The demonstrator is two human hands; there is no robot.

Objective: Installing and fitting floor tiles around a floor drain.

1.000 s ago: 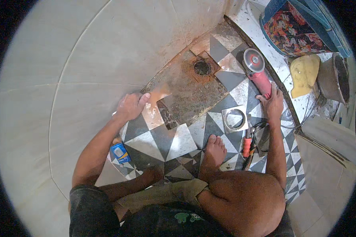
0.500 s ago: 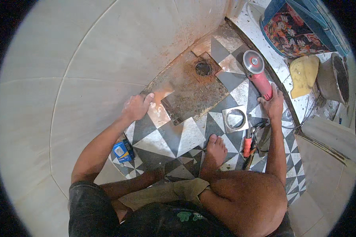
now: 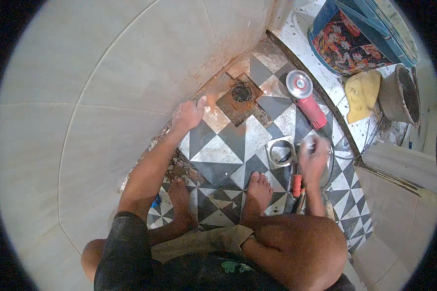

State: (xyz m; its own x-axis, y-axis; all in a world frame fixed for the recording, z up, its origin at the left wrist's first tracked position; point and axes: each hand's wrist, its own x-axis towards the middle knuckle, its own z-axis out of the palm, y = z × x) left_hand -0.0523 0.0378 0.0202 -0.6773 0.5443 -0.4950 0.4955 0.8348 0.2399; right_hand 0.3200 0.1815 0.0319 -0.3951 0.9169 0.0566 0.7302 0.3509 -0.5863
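Observation:
My left hand [image 3: 188,115] is closed on the left edge of a grey-and-white patterned floor tile [image 3: 217,149], beside the wall. The tile's notched far edge lies near a rusty, dirt-filled square recess with a round drain hole [image 3: 241,93]. My right hand [image 3: 314,160] is smeared by motion, so its fingers are unclear; it hovers near a tool with a red handle [image 3: 296,185]. Beyond it rests a red angle grinder [image 3: 310,109], disc upward, with no hand on it. A square metal drain frame [image 3: 281,152] with a round opening lies left of my right hand.
A blue bucket [image 3: 320,46], a yellow piece [image 3: 362,97] and a dirty grey pot [image 3: 400,97] stand at the far right beyond a dark ledge. The grinder's cord [image 3: 347,157] runs right. Rough broken bedding [image 3: 179,167] shows near my left foot. The wall [image 3: 121,77] curves along the left.
The tile and my left hand have slid away from me toward the drain, baring rough bedding by my left foot. My right hand has let go of the grinder and moved nearer to me.

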